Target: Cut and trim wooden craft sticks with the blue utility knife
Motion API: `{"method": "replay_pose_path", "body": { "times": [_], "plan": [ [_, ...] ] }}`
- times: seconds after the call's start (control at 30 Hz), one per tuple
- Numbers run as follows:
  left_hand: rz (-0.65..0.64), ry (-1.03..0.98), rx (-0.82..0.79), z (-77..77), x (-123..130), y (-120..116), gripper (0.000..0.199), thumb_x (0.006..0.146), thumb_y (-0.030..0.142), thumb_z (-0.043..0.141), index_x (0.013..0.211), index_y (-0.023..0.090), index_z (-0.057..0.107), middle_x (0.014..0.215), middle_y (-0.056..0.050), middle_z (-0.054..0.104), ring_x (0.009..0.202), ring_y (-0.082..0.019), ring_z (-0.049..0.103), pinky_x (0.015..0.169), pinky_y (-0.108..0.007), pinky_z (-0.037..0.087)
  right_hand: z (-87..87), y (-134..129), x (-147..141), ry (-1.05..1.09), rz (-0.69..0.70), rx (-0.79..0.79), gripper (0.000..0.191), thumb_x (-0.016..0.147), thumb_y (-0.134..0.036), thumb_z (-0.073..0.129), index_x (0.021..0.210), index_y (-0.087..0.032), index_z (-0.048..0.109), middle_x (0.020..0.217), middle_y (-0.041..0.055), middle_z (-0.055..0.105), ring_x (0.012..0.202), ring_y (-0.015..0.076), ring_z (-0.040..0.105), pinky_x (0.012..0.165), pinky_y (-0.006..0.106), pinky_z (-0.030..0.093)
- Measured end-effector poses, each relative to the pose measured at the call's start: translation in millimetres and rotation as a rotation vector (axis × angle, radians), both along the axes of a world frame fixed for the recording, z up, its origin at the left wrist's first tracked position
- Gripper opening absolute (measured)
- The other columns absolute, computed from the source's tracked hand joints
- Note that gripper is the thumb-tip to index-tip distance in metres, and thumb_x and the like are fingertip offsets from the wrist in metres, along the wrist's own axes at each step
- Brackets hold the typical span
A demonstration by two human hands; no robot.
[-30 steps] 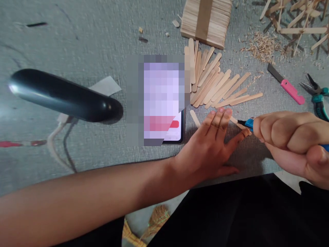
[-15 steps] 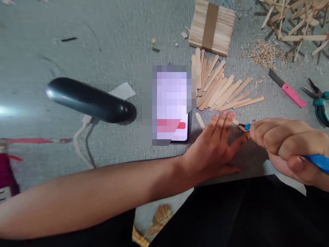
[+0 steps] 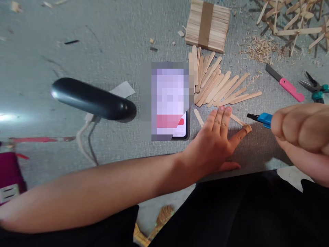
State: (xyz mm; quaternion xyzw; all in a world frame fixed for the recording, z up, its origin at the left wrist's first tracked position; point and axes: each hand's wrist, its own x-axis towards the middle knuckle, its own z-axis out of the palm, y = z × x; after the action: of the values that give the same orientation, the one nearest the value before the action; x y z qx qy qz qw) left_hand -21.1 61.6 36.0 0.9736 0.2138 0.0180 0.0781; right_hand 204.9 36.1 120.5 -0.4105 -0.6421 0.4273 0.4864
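My left hand (image 3: 215, 140) lies flat on the table with its fingers spread. Its fingertips press on a wooden craft stick (image 3: 237, 119), whose middle part shows between the fingers; the rest is covered. To the right, my right hand (image 3: 303, 127) is wrapped round a blue utility knife (image 3: 265, 119), its dark blade pointing left. The blade is apart from the stick, just off its right end. Loose craft sticks (image 3: 218, 87) fan out beyond my left fingertips. One short stick (image 3: 198, 117) lies beside that hand, partly hidden.
A phone (image 3: 187, 133), mostly blurred, lies left of the sticks. Behind are a banded stick bundle (image 3: 217, 29), wood shavings (image 3: 260, 49) and a stick structure (image 3: 299, 31). A pink-handled knife (image 3: 291, 90) and pliers (image 3: 318, 94) lie right. A dark case (image 3: 92, 99) with a cable is left.
My right hand has pulled the utility knife back to the right, so its blade has come away from the stick. My left hand keeps its place on the stick. The view has shifted slightly.
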Motion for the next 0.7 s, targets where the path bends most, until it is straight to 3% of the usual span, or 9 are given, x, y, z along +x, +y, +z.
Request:
{"method": "replay_pose_path", "body": {
  "times": [0.13, 0.27, 0.53, 0.7],
  "plan": [
    [0.009, -0.006, -0.010, -1.2, -3, 0, 0.136, 0.082, 0.096, 0.079, 0.183, 0.017, 0.036, 0.173, -0.040, 0.050, 0.161, -0.060, 0.053, 0.127, -0.068, 0.047, -13.0, 9, -8, 0.096, 0.009, -0.072, 0.067, 0.119, -0.045, 0.058, 0.061, -0.022, 0.033, 0.057, -0.0061, 0.026, 0.052, 0.0106, 0.026, 0.058, 0.034, 0.030],
    [0.013, -0.011, -0.021, -0.7, -5, 0, 0.128, 0.085, 0.096, 0.076, 0.181, 0.018, 0.041, 0.174, -0.038, 0.051, 0.162, -0.058, 0.054, 0.127, -0.067, 0.048, -28.9, 15, -12, 0.201, 0.024, -0.074, 0.070, 0.118, -0.053, 0.059, 0.061, -0.022, 0.033, 0.059, -0.0072, 0.025, 0.053, 0.0092, 0.026, 0.058, 0.033, 0.029],
    [0.021, -0.023, -0.018, 0.4, -6, -1, 0.124, 0.087, 0.096, 0.075, 0.178, 0.016, 0.046, 0.173, -0.036, 0.053, 0.161, -0.057, 0.055, 0.131, -0.065, 0.046, -21.4, 15, -9, 0.101, 0.054, -0.178, 0.066, 0.118, -0.040, 0.062, 0.061, -0.019, 0.034, 0.058, -0.0065, 0.029, 0.054, 0.0092, 0.030, 0.061, 0.033, 0.034],
    [0.022, -0.021, -0.025, 0.9, -6, -1, 0.126, 0.087, 0.097, 0.074, 0.179, 0.016, 0.043, 0.174, -0.037, 0.052, 0.162, -0.058, 0.053, 0.130, -0.065, 0.047, -24.8, 15, -6, 0.161, 0.073, -0.130, 0.068, 0.117, -0.048, 0.062, 0.062, -0.019, 0.036, 0.059, -0.0067, 0.030, 0.055, 0.0084, 0.030, 0.060, 0.033, 0.033]
  ]
}}
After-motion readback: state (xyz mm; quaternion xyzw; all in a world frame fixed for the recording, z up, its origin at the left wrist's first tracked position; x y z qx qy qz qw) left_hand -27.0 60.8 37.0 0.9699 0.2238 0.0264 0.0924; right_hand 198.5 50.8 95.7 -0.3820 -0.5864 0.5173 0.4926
